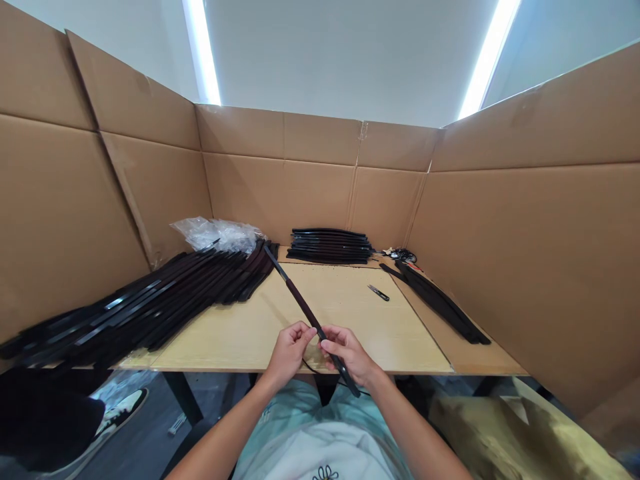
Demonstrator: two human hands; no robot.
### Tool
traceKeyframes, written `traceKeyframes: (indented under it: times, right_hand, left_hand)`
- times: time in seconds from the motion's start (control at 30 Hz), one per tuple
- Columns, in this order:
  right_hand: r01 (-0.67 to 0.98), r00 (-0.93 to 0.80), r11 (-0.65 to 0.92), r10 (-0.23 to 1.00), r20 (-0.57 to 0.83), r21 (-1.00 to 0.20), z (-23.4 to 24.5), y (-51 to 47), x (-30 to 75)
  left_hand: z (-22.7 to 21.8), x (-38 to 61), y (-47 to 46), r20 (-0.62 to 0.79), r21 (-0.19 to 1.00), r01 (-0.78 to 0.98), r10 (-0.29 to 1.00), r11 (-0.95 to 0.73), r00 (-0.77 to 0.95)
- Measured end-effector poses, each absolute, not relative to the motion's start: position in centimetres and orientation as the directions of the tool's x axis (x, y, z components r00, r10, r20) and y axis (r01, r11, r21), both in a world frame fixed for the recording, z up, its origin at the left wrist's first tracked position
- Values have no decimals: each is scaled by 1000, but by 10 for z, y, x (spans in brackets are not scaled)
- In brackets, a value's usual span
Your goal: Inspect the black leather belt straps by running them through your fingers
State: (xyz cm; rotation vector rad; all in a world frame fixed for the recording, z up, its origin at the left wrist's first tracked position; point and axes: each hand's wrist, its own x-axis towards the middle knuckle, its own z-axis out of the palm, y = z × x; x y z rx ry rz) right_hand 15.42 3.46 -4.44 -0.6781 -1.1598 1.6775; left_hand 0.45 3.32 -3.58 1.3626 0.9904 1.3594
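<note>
A long, slim dark strip [301,301], with a maroon-brown middle and glossy black ends, slants over the near edge of the table. My right hand [349,351] is wrapped round its lower part, thumb on top. At the same spot my left hand [291,349] pinches with thumb and forefinger against the strip. Below the hands hangs a thin black cord [311,367]; whether my left fingers also grip it is hidden. The strip's far end reaches toward a large pile of similar dark strips [165,300] on the left.
Thread snips [379,293] lie on the wooden tabletop [345,300]. A neat stack of strips [329,246] is at the back, near tangled black cords [401,255]. More strips [440,303] lie right. Clear plastic bags [217,235] sit back left. Cardboard walls [280,180] surround the table. Another person's shoe [120,417] shows lower left.
</note>
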Motion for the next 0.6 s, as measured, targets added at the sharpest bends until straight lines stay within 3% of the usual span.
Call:
traceKeyframes:
  times: [0.17,0.4,0.6]
  right_hand:
    - [-390,-484,-90,867,121,-916,-43,34,154]
    - [-363,-407,23,896,181,-931,-44,34,152]
    - [-330,-339,72,922,190,-941,-46,34,148]
  left_hand:
    - [-34,6,30,292,957,-24,950,-291,108]
    - [-35,7,27,348,934,68,936,-350,47]
    - [-34,8,25,313,950,-22,944,-312,103]
